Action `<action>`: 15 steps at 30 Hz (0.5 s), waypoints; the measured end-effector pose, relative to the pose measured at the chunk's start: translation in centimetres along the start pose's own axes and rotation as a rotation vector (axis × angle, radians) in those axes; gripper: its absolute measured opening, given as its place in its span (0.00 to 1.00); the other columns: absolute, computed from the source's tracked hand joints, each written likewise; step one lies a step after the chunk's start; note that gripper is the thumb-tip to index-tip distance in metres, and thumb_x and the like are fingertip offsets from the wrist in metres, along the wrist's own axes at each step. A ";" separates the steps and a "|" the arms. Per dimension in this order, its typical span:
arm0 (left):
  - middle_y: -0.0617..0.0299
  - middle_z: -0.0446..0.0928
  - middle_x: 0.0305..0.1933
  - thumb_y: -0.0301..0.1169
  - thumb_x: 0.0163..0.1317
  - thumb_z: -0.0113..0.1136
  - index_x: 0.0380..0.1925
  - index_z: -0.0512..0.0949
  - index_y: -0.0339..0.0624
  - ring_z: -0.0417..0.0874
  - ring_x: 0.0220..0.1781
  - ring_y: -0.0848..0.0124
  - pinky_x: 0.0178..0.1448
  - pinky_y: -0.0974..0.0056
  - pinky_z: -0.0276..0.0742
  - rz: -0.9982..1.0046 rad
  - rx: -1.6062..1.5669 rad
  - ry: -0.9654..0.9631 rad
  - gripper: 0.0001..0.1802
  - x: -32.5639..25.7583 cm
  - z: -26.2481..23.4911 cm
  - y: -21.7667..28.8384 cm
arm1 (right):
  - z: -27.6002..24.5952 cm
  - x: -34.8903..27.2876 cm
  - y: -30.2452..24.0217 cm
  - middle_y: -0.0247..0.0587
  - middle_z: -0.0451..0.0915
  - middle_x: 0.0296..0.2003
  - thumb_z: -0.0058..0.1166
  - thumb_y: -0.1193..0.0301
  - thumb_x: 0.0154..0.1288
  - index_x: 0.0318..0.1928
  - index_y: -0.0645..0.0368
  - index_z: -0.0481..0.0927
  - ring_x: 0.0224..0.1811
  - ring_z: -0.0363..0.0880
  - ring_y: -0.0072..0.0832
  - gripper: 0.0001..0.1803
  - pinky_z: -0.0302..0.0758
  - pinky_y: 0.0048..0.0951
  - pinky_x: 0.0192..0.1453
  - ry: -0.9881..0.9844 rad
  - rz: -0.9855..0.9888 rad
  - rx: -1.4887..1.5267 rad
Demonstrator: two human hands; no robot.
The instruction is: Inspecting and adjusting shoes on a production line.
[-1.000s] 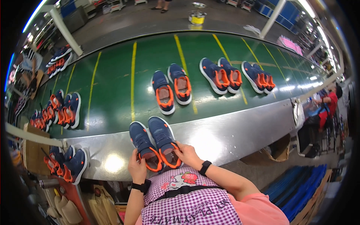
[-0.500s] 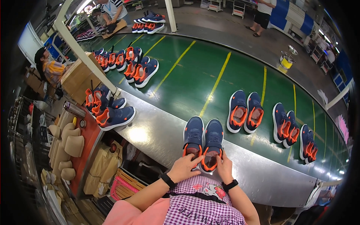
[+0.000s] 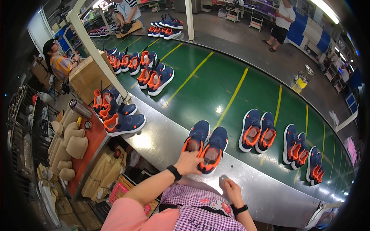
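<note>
A pair of navy sneakers (image 3: pixel 212 145) with orange linings and white soles sits in front of me, toes on the green belt side and heels over the metal edge. My left hand (image 3: pixel 189 162) grips the left shoe at its heel, by the inner sides where the two shoes meet; some fingers are hidden by the shoe. Off the shoes, my right hand (image 3: pixel 232 191) hovers over the metal ledge just behind the right shoe's heel, its fingers loosely bent and nothing visible in them.
More matching sneakers (image 3: pixel 255 131) stand on the green conveyor (image 3: pixel 200 92) to the right and far left. Several lie on the metal ledge (image 3: pixel 154 148) by a white post (image 3: pixel 98 50). At left are a carton (image 3: pixel 90 79) and beige shoe forms (image 3: pixel 77 147). Other people work farther off.
My right hand has let go of the right shoe and drawn back toward me. My left hand stays on the pair, which now tilts slightly rightward. The view has shifted.
</note>
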State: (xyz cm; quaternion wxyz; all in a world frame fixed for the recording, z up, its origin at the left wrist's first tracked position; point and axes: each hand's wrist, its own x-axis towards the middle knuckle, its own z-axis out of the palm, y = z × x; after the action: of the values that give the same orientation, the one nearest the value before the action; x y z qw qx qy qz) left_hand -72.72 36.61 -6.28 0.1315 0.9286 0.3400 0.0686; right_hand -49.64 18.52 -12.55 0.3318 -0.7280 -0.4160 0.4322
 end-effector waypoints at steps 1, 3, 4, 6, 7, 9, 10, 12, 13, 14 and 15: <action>0.59 0.72 0.32 0.52 0.34 0.71 0.32 0.81 0.54 0.78 0.34 0.60 0.37 0.57 0.73 0.004 -0.003 0.015 0.24 1.6 -0.4 -1.1 | -0.1 -0.5 0.7 0.46 0.83 0.37 0.50 0.65 0.66 0.49 0.65 0.79 0.40 0.81 0.26 0.18 0.75 0.26 0.45 0.000 0.039 -0.024; 0.59 0.73 0.32 0.52 0.34 0.71 0.34 0.82 0.53 0.78 0.35 0.61 0.39 0.57 0.73 0.013 0.019 0.058 0.26 4.9 -0.8 -4.1 | 0.1 -1.1 2.1 0.45 0.84 0.36 0.51 0.66 0.64 0.47 0.65 0.79 0.38 0.81 0.26 0.17 0.75 0.26 0.44 0.002 0.076 -0.033; 0.59 0.74 0.32 0.52 0.34 0.71 0.35 0.82 0.53 0.78 0.36 0.61 0.40 0.57 0.72 0.018 0.043 0.081 0.26 6.5 -1.0 -5.5 | 0.1 -1.5 1.6 0.46 0.84 0.35 0.52 0.66 0.63 0.47 0.65 0.80 0.38 0.81 0.27 0.17 0.75 0.26 0.43 0.019 0.074 -0.060; 0.60 0.74 0.34 0.50 0.35 0.71 0.37 0.82 0.54 0.77 0.42 0.63 0.50 0.57 0.68 -0.047 0.072 0.030 0.26 9.7 -2.7 -7.7 | 0.3 -2.0 1.1 0.48 0.84 0.36 0.53 0.65 0.62 0.47 0.65 0.80 0.38 0.82 0.30 0.18 0.76 0.28 0.43 0.049 0.078 -0.056; 0.59 0.74 0.39 0.48 0.37 0.71 0.41 0.80 0.55 0.75 0.47 0.62 0.53 0.55 0.66 -0.058 0.102 0.085 0.27 11.4 -2.5 -9.5 | 0.6 -2.0 0.8 0.48 0.84 0.36 0.53 0.65 0.62 0.47 0.65 0.80 0.38 0.82 0.30 0.18 0.76 0.28 0.43 0.050 0.071 -0.058; 0.56 0.71 0.49 0.45 0.41 0.71 0.49 0.76 0.55 0.71 0.56 0.61 0.60 0.53 0.61 -0.128 0.140 0.224 0.31 13.4 -2.4 -12.8 | 1.1 -2.0 0.0 0.50 0.84 0.35 0.53 0.66 0.62 0.48 0.64 0.79 0.38 0.84 0.34 0.18 0.76 0.29 0.43 0.083 0.088 -0.058; 0.55 0.69 0.55 0.43 0.43 0.71 0.53 0.73 0.55 0.68 0.60 0.60 0.62 0.51 0.59 -0.183 0.146 0.310 0.33 14.1 -2.6 -13.8 | 1.3 -1.9 -0.6 0.50 0.84 0.35 0.53 0.66 0.62 0.48 0.64 0.79 0.38 0.84 0.34 0.18 0.76 0.29 0.43 0.077 0.087 -0.063; 0.54 0.67 0.59 0.41 0.43 0.72 0.56 0.71 0.55 0.65 0.64 0.57 0.63 0.51 0.60 -0.285 0.011 0.345 0.36 14.8 -2.2 -16.6 | 2.0 -1.5 -1.9 0.52 0.83 0.35 0.53 0.66 0.62 0.49 0.64 0.78 0.38 0.84 0.37 0.18 0.77 0.31 0.42 0.099 0.069 -0.162; 0.54 0.67 0.59 0.40 0.44 0.72 0.55 0.71 0.54 0.66 0.63 0.57 0.62 0.51 0.61 -0.310 -0.015 0.374 0.35 14.9 -2.4 -17.5 | 2.2 -1.3 -2.4 0.52 0.83 0.34 0.53 0.66 0.62 0.49 0.64 0.78 0.37 0.84 0.38 0.18 0.78 0.32 0.42 0.114 0.048 -0.182; 0.54 0.67 0.58 0.39 0.44 0.71 0.55 0.71 0.53 0.66 0.63 0.57 0.61 0.51 0.62 -0.335 -0.040 0.404 0.34 14.9 -2.8 -18.6 | 2.6 -1.3 -2.4 0.52 0.83 0.34 0.53 0.66 0.62 0.49 0.64 0.78 0.37 0.84 0.38 0.18 0.78 0.32 0.42 0.109 0.049 -0.188; 0.54 0.67 0.58 0.38 0.44 0.71 0.55 0.71 0.52 0.67 0.62 0.57 0.61 0.51 0.63 -0.358 -0.021 0.429 0.34 14.6 -2.8 -20.1 | 3.0 -1.7 -2.1 0.52 0.82 0.36 0.50 0.63 0.65 0.50 0.62 0.76 0.39 0.82 0.42 0.18 0.76 0.35 0.43 0.094 0.013 -0.205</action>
State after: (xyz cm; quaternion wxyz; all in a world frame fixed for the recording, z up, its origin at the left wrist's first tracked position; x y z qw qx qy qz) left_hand -74.62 61.40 -8.94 0.0762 0.8167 0.5180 0.2427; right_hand -53.45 18.32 -11.41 0.2719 -0.7803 -0.4373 0.3549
